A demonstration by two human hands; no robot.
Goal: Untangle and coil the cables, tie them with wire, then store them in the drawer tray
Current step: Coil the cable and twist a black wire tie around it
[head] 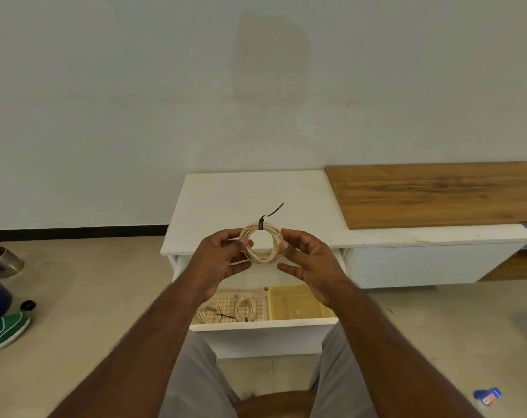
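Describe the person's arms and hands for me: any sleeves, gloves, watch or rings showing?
Both forearms are bare right down to the frame's lower edge; no sleeve shows. The left hand and right hand wear no gloves, and no watch, bracelet or ring is visible on either wrist or on the fingers that show. The only clothing in view is light grey trousers over the knees below.

Home room: low cabinet [256, 203], shoe [3, 333].
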